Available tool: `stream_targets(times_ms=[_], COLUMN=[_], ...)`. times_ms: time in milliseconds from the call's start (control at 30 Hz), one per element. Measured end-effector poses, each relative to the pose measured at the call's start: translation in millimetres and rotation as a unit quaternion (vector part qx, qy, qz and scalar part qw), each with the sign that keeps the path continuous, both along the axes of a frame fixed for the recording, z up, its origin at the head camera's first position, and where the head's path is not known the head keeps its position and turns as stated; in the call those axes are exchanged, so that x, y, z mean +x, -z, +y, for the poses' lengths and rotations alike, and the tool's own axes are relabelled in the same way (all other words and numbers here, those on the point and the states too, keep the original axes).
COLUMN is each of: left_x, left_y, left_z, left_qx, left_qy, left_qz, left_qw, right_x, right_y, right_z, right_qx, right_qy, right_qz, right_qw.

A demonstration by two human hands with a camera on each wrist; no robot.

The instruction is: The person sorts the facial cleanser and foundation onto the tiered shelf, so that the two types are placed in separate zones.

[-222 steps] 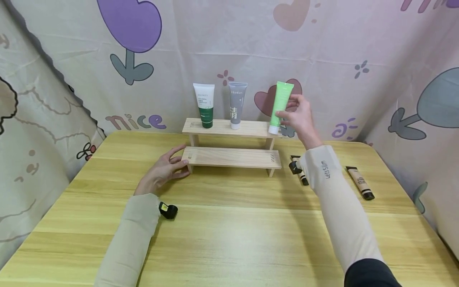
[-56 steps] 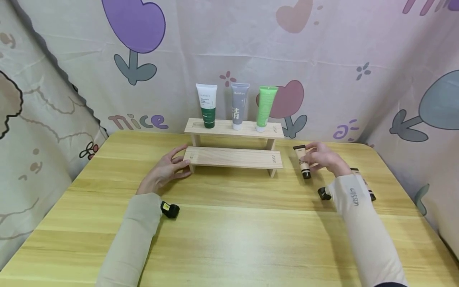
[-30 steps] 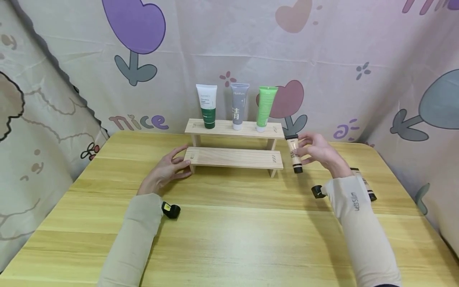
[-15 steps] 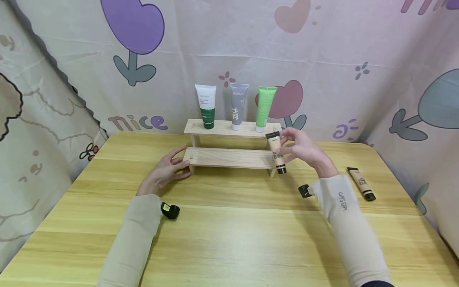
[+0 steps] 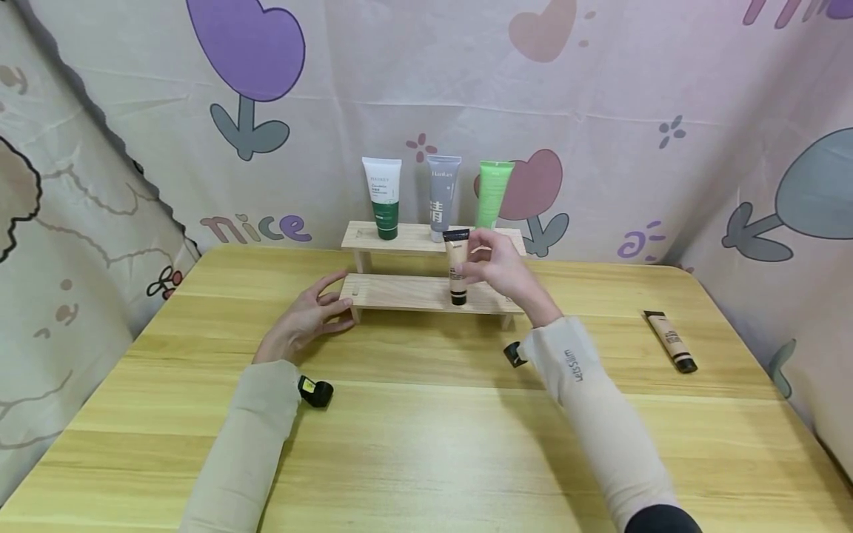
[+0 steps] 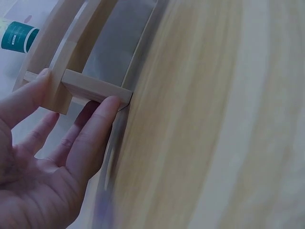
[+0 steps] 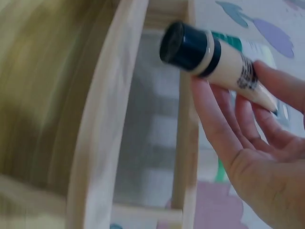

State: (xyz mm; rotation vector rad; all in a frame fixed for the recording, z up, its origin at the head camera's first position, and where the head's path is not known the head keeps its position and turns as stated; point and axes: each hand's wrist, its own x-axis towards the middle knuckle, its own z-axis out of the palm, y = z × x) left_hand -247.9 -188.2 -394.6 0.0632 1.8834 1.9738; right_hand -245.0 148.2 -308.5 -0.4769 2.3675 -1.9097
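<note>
A two-step wooden display stand (image 5: 426, 293) stands near the back of the table. My left hand (image 5: 308, 317) holds its left end, thumb at the lower step's edge and fingertips against the leg (image 6: 97, 89). My right hand (image 5: 504, 270) pinches a beige squeeze tube (image 5: 457, 268) upright, black cap down, in front of the lower step's middle. The right wrist view shows the beige tube's black cap (image 7: 183, 47) over the stand, thumb and fingers on opposite sides. On the upper step stand a white-and-green tube (image 5: 384, 198), a grey tube (image 5: 443, 194) and a bright green tube (image 5: 493, 194), its base hidden.
A second beige tube (image 5: 670, 341) with a black cap lies on the table (image 5: 426, 444) at the right. A printed cloth (image 5: 346, 66) hangs right behind the stand and along both sides.
The green tube was put on the upper step and let go. My right hand then picked a beige tube off the table and carried it left to the lower step. My left hand stayed put.
</note>
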Motion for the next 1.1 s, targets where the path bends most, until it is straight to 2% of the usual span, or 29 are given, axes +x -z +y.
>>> stream_targets(times_ms=[267, 467, 600, 767, 1100], left_x=[-0.6, -0.8, -0.3, -0.7, 0.1], left_y=[-0.1, -0.1, -0.4, -0.7, -1.8], left_z=[0, -1, -1, 0, 0], left_qx=[0.001, 0.001, 0.002, 0.004, 0.004], left_qy=[0.000, -0.001, -0.001, -0.002, 0.000], left_qz=[0.000, 0.001, 0.000, -0.003, -0.012], left_qw=[1.0000, 1.0000, 1.0000, 1.0000, 0.9999], right_x=[-6.7, -11.7, -12.0, -13.8, -16.7], right_y=[5.2, 12.4, 16.9, 20.6, 27.9], right_z=[-36, -62, -76, -88, -110], right_qx=[0.009, 0.032, 0.051, 0.049, 0.063], right_qy=[0.052, 0.070, 0.077, 0.085, 0.063], right_qz=[0.069, 0.084, 0.096, 0.108, 0.130], right_qw=[0.996, 0.994, 0.991, 0.989, 0.988])
